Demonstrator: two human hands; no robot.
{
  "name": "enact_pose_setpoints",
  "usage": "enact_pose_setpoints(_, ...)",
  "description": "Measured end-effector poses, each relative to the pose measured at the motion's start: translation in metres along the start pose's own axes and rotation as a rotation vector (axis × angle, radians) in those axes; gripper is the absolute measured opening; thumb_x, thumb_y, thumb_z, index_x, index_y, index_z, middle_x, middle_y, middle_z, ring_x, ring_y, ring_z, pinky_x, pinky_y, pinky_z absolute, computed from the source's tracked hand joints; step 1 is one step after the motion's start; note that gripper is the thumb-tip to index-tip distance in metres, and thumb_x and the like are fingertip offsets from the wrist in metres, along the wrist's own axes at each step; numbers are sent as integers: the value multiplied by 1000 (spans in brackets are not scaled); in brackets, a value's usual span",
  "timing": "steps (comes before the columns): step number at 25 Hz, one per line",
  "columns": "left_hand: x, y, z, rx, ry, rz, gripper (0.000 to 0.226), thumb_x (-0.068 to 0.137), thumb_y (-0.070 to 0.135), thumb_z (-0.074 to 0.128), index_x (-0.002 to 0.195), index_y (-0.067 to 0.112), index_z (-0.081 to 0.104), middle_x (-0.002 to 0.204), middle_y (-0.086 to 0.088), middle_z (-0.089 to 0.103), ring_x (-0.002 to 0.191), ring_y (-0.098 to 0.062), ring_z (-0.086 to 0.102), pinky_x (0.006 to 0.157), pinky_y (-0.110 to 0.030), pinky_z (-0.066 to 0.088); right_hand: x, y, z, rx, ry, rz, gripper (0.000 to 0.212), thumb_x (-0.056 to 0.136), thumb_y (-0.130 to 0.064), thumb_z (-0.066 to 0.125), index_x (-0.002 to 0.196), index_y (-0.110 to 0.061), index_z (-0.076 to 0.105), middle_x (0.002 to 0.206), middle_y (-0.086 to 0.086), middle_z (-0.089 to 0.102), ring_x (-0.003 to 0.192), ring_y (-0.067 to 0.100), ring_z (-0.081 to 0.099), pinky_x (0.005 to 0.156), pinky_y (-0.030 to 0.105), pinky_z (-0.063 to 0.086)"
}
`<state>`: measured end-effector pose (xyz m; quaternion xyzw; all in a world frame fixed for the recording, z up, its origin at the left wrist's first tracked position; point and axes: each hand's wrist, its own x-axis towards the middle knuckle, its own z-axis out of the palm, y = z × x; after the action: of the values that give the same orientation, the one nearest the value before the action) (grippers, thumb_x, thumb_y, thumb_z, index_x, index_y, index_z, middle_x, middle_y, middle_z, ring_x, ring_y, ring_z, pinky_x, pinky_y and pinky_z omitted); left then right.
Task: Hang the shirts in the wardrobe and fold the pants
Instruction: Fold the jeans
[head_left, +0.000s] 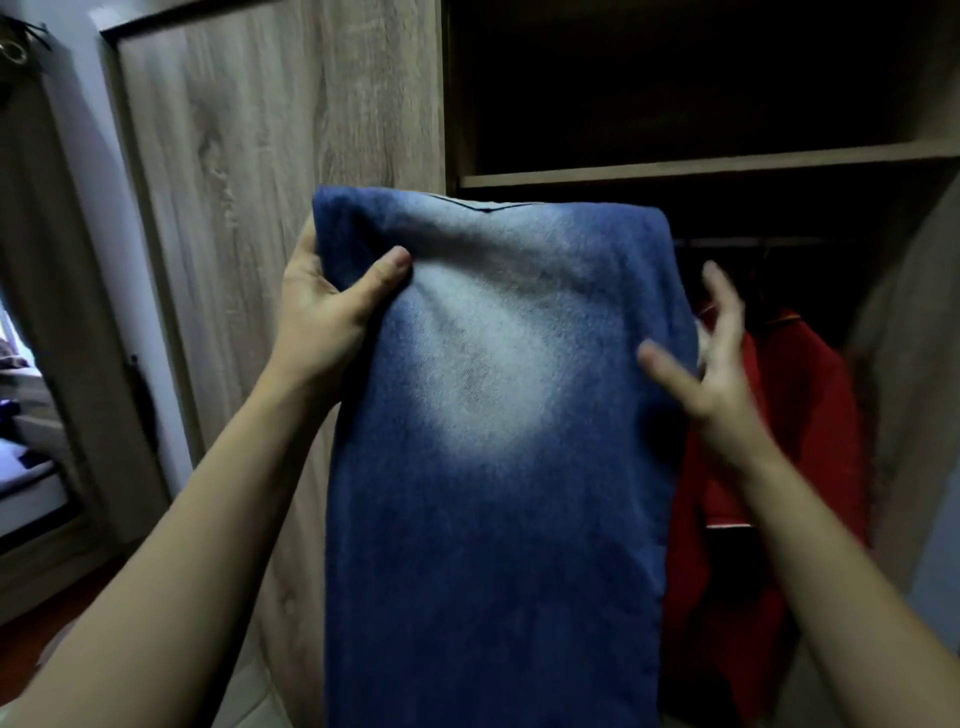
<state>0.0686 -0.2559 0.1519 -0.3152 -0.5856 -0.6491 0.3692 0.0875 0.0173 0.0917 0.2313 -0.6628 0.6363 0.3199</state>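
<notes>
— Where are the jeans (493, 441)?

— Held up in the air in front of the wardrobe (260, 156), across the line where its closed door meets the open bay. They are blue denim with a pale faded patch in the middle. They are doubled over at the top and hang straight down out of the bottom of the view.

— Who has them?

— The left hand (322, 317) grips the top left corner. Its thumb presses on the front of the cloth and the rest of its fingers (306, 244) curl round behind the edge.

— And the right hand (711, 374)?

— It is at the right edge, lower than the left, and blurred. Its fingers (724, 296) are spread wide and nearly straight, with the thumb over the front of the denim. It clasps nothing, and I cannot tell whether it touches the cloth.

— What is inside the wardrobe?

— In the open bay a shelf (701, 166) runs across. A dark rail (753, 242) sits just below it. A red shirt (810, 415) hangs under the rail, partly hidden by the jeans and the right arm. The space above the shelf is too dark to make out.
</notes>
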Motion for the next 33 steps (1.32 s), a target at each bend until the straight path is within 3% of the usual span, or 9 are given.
enact_pose_setpoints(2, 1, 2, 0, -57, 8, 0, 28, 85, -2, 61, 101, 20, 54, 86, 14, 70, 87, -4, 64, 81, -22, 51, -35, 23, 13, 5, -140, 198, 92, 51, -43, 86, 128, -13, 45, 117, -8, 64, 103, 1, 62, 82, 14, 49)
enact_pose_setpoints(6, -4, 4, -7, -42, -11, -77, 22, 88, 4, 59, 106, 16, 54, 93, 9, 68, 90, -8, 64, 81, -22, 52, -49, 38, 29, 49, -94, 279, 24, 74, -4, 73, 92, -18, 64, 86, -16, 74, 86, 5, 69, 69, 15, 52)
enact_pose_setpoints(12, -2, 3, -60, 77, -381, -288, 70, 72, 28, 78, 127, 1, 45, 116, -6, 64, 105, -15, 64, 84, -22, 52, -48, 13, 25, 47, -102, 206, 24, 76, -1, 68, 94, -15, 60, 69, -19, 71, 60, -5, 65, 49, 7, 46)
enact_pose_setpoints(15, 18, 0, -49, 86, -250, -308, 48, 79, 19, 71, 120, 4, 51, 107, -3, 69, 98, -13, 66, 84, -26, 52, -32, 3, 32, 129, -116, 229, 27, 76, -12, 68, 102, -13, 62, 81, -13, 74, 74, 1, 69, 60, 15, 51)
enact_pose_setpoints(17, 34, -12, -43, -117, -159, -508, 30, 79, 23, 70, 104, 10, 62, 88, 1, 73, 82, -9, 68, 78, -28, 52, -13, 9, 36, 214, -79, 364, 25, 82, -16, 65, 106, -11, 64, 87, -5, 75, 79, 9, 70, 62, 21, 55)
enact_pose_setpoints(20, 1, -49, -35, -524, -104, -820, 47, 81, 55, 54, 93, 13, 71, 83, -2, 73, 79, -14, 69, 73, -25, 53, 9, 30, 34, 385, 59, 694, 30, 82, -22, 67, 106, -5, 62, 87, 9, 73, 69, 17, 71, 53, 26, 56)
enact_pose_setpoints(25, -82, -80, -28, -370, -126, -1151, 31, 78, 32, 61, 92, 4, 64, 76, -8, 70, 73, -18, 64, 72, -29, 50, -18, 55, 19, 363, -105, 874, 23, 65, -6, 75, 86, -1, 67, 70, 13, 73, 61, 21, 71, 50, 27, 56)
enact_pose_setpoints(30, -73, -71, -27, -39, -62, -1014, 51, 68, 29, 75, 109, 0, 64, 96, -12, 69, 101, -30, 63, 83, -33, 48, -37, 61, 6, 324, -374, 723, 73, 50, -6, 82, 117, -17, 57, 108, 10, 70, 98, 23, 68, 71, 28, 57)
enact_pose_setpoints(33, -78, -60, -35, 66, -60, -817, 93, 65, 23, 81, 140, 23, 26, 112, -2, 52, 93, -19, 61, 68, -25, 49, -33, 53, 12, 299, -362, 672, 63, 66, 6, 73, 118, -21, 53, 109, 6, 70, 101, 21, 67, 73, 27, 57)
